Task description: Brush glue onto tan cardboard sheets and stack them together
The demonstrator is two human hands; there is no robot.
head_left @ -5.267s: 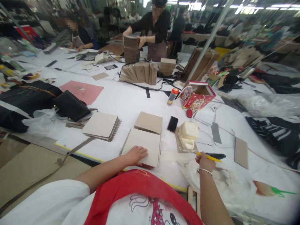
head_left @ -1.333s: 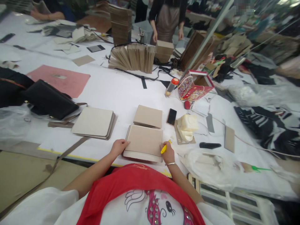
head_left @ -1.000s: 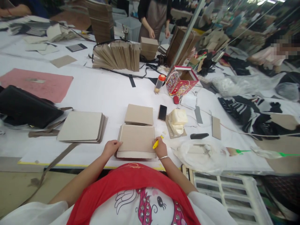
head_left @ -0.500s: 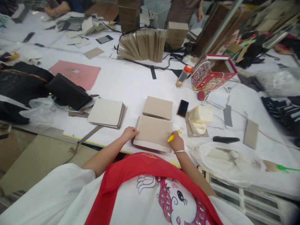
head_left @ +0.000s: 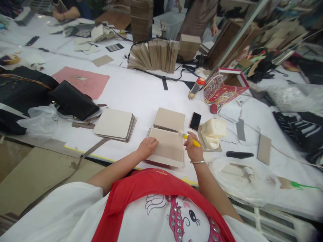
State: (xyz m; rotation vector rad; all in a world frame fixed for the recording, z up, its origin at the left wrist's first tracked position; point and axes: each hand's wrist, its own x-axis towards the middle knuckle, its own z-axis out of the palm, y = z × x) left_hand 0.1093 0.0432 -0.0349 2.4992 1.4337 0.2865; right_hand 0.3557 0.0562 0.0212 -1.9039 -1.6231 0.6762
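A yellow-handled brush (head_left: 193, 140) is gripped in my right hand (head_left: 194, 149), its pale bristles over the upper right corner of the near stack of tan boards (head_left: 169, 146). My left hand (head_left: 147, 148) rests on that stack's left side, fingers together and bent; whether they pinch a sheet is too small to tell. Directly behind lies another stack of tan boards (head_left: 169, 119). Further left is a stack of paler boards (head_left: 114, 123) with rounded corners.
Right of the boards are a phone (head_left: 195, 121), a pale yellow block (head_left: 214, 129) and a black-handled tool (head_left: 239, 154). Behind stand a red paper bag (head_left: 227, 90) and a capped bottle (head_left: 196, 88). A black purse (head_left: 75, 101) lies left. People are across the table.
My left hand has moved from the stack's left edge onto its top. My right hand has lifted slightly and turned the brush, so its bristles now point up and left over the board.
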